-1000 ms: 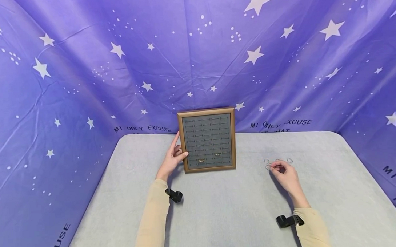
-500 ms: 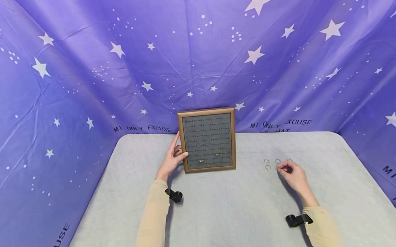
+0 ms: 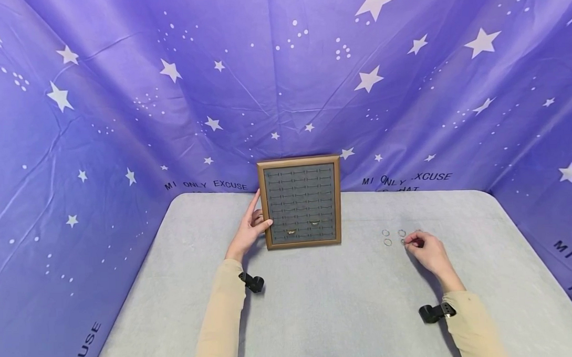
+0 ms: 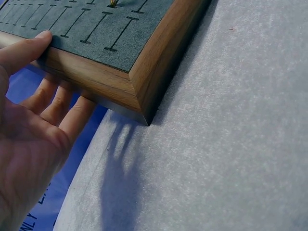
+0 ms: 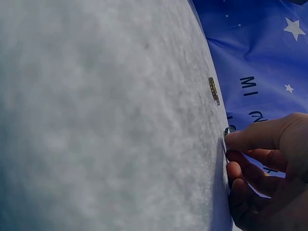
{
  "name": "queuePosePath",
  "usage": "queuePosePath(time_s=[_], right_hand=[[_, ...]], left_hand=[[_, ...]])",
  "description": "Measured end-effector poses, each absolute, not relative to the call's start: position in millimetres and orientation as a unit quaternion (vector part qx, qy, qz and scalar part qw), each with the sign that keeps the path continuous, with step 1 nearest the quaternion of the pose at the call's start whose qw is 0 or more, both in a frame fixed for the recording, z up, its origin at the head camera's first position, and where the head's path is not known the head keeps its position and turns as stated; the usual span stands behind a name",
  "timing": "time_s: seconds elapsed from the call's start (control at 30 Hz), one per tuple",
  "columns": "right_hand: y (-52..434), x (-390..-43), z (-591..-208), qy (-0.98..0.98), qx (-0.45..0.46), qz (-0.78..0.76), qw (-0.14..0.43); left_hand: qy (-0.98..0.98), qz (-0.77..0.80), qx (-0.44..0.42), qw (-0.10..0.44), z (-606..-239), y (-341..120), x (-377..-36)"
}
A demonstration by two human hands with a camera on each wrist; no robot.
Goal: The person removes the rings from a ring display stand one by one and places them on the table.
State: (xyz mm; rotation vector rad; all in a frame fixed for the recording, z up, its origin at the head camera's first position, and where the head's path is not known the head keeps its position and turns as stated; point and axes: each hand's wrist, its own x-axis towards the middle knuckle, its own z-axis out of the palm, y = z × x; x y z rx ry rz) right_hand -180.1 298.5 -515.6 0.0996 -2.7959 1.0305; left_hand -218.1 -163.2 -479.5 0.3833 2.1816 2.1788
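Grey worktop [image 3: 319, 303], starry purple cloth behind | left hand [image 3: 250, 229] is holding the ring board [image 3: 301, 201] by its edge | right hand [image 3: 428, 252] is pinching a small ring [image 3: 404, 241].

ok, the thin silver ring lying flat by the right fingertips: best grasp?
Probably pinch the thin silver ring across its rim, coming from above: it lies flat on the grey felt tabletop, leaving no side to hook. The right hand already has thumb and forefinger at it, from its near right side.
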Motion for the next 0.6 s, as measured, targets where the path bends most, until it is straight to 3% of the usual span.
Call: queuePosePath(time_s=[0.6], right_hand=[[299.6, -180.3, -513.2, -0.931, 0.031, 0.356, 0.071]], left_hand=[[0.697, 0.706, 0.123, 0.023, -478.6, -163.1, -217.3]])
